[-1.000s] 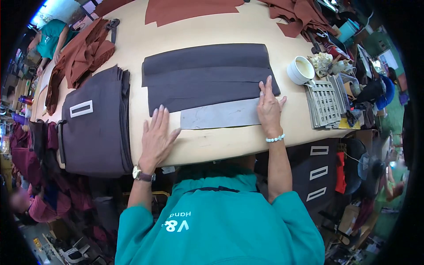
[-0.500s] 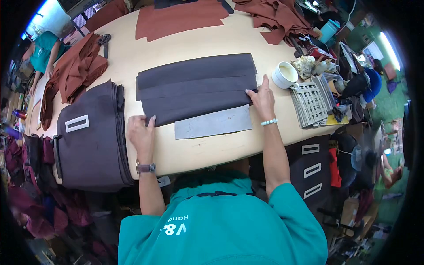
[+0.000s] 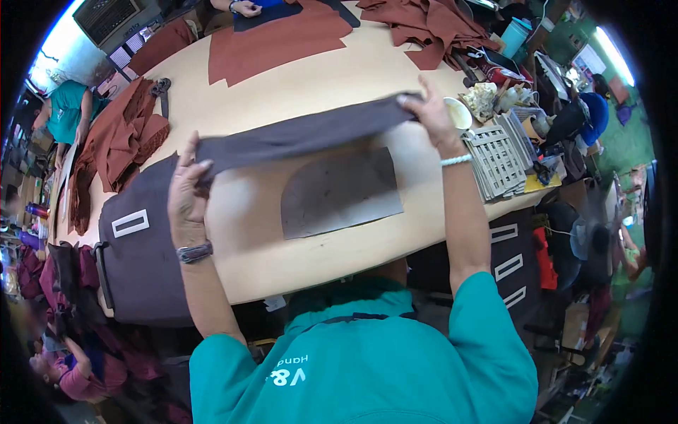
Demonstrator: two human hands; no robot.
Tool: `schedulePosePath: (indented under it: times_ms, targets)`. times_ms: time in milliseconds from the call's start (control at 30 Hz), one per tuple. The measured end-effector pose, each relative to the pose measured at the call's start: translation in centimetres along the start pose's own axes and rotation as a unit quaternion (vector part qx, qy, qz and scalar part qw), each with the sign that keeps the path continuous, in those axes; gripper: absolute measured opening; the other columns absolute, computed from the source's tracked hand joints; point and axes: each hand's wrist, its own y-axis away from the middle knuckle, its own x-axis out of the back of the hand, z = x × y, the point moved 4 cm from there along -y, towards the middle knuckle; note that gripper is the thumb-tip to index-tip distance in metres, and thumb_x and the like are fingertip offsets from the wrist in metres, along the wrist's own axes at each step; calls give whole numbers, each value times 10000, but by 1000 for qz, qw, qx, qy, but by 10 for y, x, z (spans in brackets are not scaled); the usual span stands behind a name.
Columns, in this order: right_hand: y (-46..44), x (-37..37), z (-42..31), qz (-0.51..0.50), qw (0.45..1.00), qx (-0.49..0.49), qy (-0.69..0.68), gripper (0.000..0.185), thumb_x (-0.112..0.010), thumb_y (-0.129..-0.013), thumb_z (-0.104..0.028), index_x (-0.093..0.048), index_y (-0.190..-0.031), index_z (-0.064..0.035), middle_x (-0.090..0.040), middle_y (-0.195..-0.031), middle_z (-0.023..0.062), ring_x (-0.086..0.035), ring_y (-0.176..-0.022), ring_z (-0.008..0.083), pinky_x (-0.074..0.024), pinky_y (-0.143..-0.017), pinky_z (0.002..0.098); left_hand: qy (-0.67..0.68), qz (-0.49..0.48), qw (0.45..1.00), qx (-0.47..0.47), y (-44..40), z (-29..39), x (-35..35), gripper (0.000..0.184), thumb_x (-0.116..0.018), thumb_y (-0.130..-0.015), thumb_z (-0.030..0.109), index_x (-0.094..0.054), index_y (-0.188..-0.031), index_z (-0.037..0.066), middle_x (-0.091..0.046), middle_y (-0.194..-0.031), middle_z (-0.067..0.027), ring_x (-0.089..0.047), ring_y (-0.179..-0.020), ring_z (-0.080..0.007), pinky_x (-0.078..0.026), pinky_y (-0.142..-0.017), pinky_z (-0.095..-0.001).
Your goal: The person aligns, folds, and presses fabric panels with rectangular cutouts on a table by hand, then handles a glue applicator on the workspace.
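Observation:
Between my two hands a dark fabric panel (image 3: 304, 133) is stretched, raised off the table and slightly blurred. My left hand (image 3: 188, 194) grips its left end, with the thumb on the near side. Its right end is pinched in my right hand (image 3: 436, 119), thumb towards the panel. Under the raised panel, a grey flat piece (image 3: 342, 201) with one rounded corner lies on the pale table (image 3: 261, 272). Just beyond my right wrist stands a white mug (image 3: 460, 114), partly hidden by that hand.
Left of me lies a stack of dark fabric (image 3: 152, 275) bearing a white rectangular frame (image 3: 131, 223). Rust-coloured pieces (image 3: 275, 46) lie at the back. Grey slotted pieces (image 3: 498, 159) are piled at right. A co-worker's hand (image 3: 247, 8) shows at the far edge.
Both hands have lifted the dark panel off the table and away from me. More of the grey piece is uncovered. A co-worker's hand has appeared at the far edge.

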Motion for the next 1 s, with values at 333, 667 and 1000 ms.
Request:
schedulePosePath:
  times_ms: [333,667,1000]
  targets:
    - [75,23,49,-80,956,-121,255,875,-674,-667,-9,-160,-1360,133,-307,-1370,294,-365,-1257,298,-274,-1044,304,-78,-47,987,132,71,-49,11,641,-481,-674,-105,-400,-1307,-56,-498,-1233,-165,-571,-997,-136,-443,-875,-210]
    - [15,-19,41,-40,915,-36,400,815,-639,-743,-209,-185,-1334,122,-503,-1114,370,-513,-1088,416,-396,-955,386,-114,-53,986,113,17,-54,20,563,-510,-711,-126,-469,-1262,-15,-524,-1202,-106,-565,-996,-155,-459,-875,-241]
    - [2,-18,46,39,946,-27,320,761,-446,-861,-532,-374,-1202,145,-571,-1046,312,-549,-1026,419,-412,-917,397,-153,32,987,26,26,-35,39,701,-572,-808,-52,-200,-1401,-11,-405,-1314,-182,-511,-1095,-196,-447,-912,-294]
